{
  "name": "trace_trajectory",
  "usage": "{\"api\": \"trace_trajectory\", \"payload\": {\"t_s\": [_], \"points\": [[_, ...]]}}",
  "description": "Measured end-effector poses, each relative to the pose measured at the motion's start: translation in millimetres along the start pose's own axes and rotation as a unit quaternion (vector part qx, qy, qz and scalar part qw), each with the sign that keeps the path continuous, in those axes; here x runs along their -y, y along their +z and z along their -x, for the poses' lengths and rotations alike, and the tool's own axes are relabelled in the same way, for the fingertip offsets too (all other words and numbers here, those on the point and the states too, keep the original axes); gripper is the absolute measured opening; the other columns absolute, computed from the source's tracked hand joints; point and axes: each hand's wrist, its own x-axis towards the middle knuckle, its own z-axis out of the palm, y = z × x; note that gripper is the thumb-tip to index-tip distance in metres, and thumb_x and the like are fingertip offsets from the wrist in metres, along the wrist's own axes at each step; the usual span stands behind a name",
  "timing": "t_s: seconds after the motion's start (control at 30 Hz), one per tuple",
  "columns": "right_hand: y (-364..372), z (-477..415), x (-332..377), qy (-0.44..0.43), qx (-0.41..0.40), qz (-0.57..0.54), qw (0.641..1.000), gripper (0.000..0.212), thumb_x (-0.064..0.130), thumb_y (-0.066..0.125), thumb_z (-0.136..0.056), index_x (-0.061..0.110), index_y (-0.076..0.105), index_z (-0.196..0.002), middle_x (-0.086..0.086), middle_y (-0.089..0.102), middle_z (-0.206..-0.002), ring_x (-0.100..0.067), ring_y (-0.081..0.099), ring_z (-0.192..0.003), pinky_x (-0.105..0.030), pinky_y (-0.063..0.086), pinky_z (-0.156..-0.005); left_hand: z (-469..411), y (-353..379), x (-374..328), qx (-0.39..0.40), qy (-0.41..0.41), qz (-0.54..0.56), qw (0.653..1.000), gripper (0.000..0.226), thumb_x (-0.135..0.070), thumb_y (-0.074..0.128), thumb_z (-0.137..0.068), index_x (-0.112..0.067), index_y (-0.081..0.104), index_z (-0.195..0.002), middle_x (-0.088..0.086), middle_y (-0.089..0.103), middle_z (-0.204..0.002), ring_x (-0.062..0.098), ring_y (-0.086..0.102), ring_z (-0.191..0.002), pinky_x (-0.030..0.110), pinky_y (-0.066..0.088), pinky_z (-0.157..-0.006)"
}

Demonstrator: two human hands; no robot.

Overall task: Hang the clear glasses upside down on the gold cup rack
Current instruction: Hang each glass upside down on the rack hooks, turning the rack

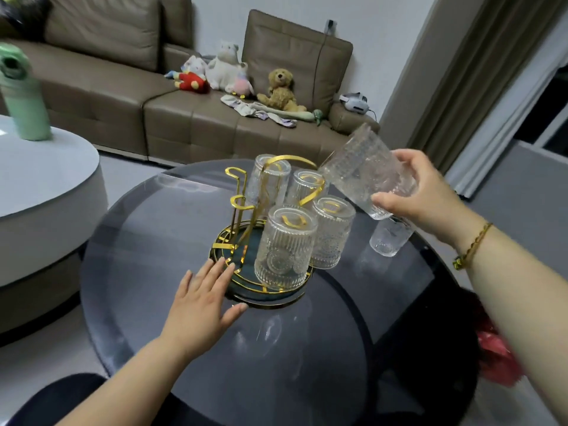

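The gold cup rack (242, 192) stands on a round dark-green tray with a gold rim (270, 295) in the middle of the smoked-glass table. Several clear ribbed glasses hang upside down on its right-hand prongs, the nearest glass (284, 247) in front. Two gold prongs on the left are bare. My right hand (421, 192) is shut on another clear glass (364, 169), held tilted in the air to the right of the rack. One more glass (388, 238) stands on the table under that hand. My left hand (201, 305) lies flat and open, fingertips touching the tray's left rim.
The round dark glass table (147, 247) carries the rack. A white round coffee table (46, 179) with a green bottle (23, 93) stands at the left. A brown sofa (184, 118) with soft toys is behind. Something red (498, 355) lies below the table's right edge.
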Motion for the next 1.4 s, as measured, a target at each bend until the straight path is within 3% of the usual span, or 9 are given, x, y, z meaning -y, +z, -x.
{"api": "trace_trajectory", "payload": {"t_s": [0.07,0.13,0.23,0.33,0.47,0.6,0.8,1.03,1.4], "points": [[6,-13,24,-0.009,0.035,0.047,0.998,0.054,0.026,0.071,-0.066,0.033,0.035,-0.105,0.004,0.042,-0.112,-0.011,0.044,-0.099,-0.022,0.035,-0.078,-1,5,5,0.017,0.004,0.000,1.000,0.071,-0.065,0.021,-0.085,-0.028,-0.002,-0.141,-0.002,-0.003,-0.154,0.014,-0.004,-0.141,0.039,-0.001,-0.115],[19,-29,48,-0.022,0.079,0.079,0.993,0.055,0.029,0.071,-0.065,0.032,0.033,-0.105,0.004,0.040,-0.112,-0.011,0.042,-0.099,-0.016,0.033,-0.071,-1,7,9,0.017,0.010,0.012,1.000,0.070,-0.057,0.033,-0.088,-0.029,-0.003,-0.141,-0.003,-0.005,-0.154,0.014,-0.004,-0.141,0.038,-0.003,-0.115],[35,-53,83,-0.052,0.115,0.131,0.983,0.055,0.036,0.071,-0.064,0.030,0.032,-0.103,0.005,0.039,-0.110,-0.011,0.042,-0.098,-0.012,0.033,-0.072,-1,11,14,0.003,0.020,0.017,1.000,0.069,-0.058,0.029,-0.088,-0.030,-0.006,-0.140,-0.005,-0.008,-0.153,0.013,-0.005,-0.141,0.037,-0.004,-0.114],[44,-74,111,-0.070,0.131,0.175,0.973,0.056,0.041,0.070,-0.058,0.030,0.034,-0.100,-0.003,0.050,-0.099,-0.015,0.050,-0.082,-0.032,0.043,-0.075,-2,14,15,0.000,0.022,0.033,0.999,0.069,-0.058,0.029,-0.088,-0.030,-0.004,-0.141,-0.010,-0.012,-0.150,0.013,-0.004,-0.141,0.036,-0.004,-0.114],[63,-98,142,-0.092,0.191,0.269,0.940,0.062,0.046,0.069,-0.053,0.028,0.040,-0.105,0.008,0.047,-0.090,-0.004,0.046,-0.075,-0.021,0.036,-0.060,-2,13,18,0.000,0.024,0.055,0.998,0.069,-0.058,0.030,-0.088,-0.029,-0.003,-0.141,-0.011,-0.014,-0.149,0.014,-0.004,-0.141,0.036,-0.003,-0.115],[88,-121,159,-0.087,0.251,0.394,0.880,0.072,0.044,0.071,-0.059,0.022,0.040,-0.120,0.005,0.041,-0.106,-0.014,0.042,-0.095,-0.027,0.035,-0.078,-2,14,19,-0.002,0.026,0.057,0.998,0.070,-0.061,0.026,-0.087,-0.031,-0.008,-0.140,-0.015,-0.020,-0.142,0.012,-0.007,-0.140,0.036,-0.004,-0.115],[134,-138,159,-0.054,0.322,0.463,0.824,0.072,0.042,0.072,-0.062,0.025,0.038,-0.123,-0.002,0.043,-0.125,-0.018,0.042,-0.100,-0.033,0.041,-0.084,-3,14,20,0.002,0.030,0.063,0.998,0.070,-0.061,0.025,-0.087,-0.031,-0.010,-0.140,-0.015,-0.023,-0.139,0.013,-0.009,-0.140,0.037,-0.006,-0.114],[168,-137,134,-0.034,0.368,0.470,0.802,0.071,0.034,0.071,-0.066,0.021,0.035,-0.126,-0.005,0.042,-0.133,-0.023,0.044,-0.115,-0.033,0.040,-0.087,-4,12,21,0.008,0.032,0.070,0.997,0.069,-0.061,0.025,-0.087,-0.032,-0.009,-0.140,-0.014,-0.025,-0.136,0.013,-0.008,-0.140,0.038,-0.005,-0.114],[185,-132,120,-0.019,0.393,0.449,0.802,0.070,0.031,0.070,-0.068,0.020,0.033,-0.127,-0.006,0.046,-0.126,-0.023,0.046,-0.109,-0.036,0.042,-0.089,-5,14,22,0.004,0.031,0.078,0.996,0.068,-0.060,0.025,-0.088,-0.032,-0.008,-0.140,-0.012,-0.026,-0.138,0.013,-0.007,-0.140,0.037,-0.004,-0.114]]}}
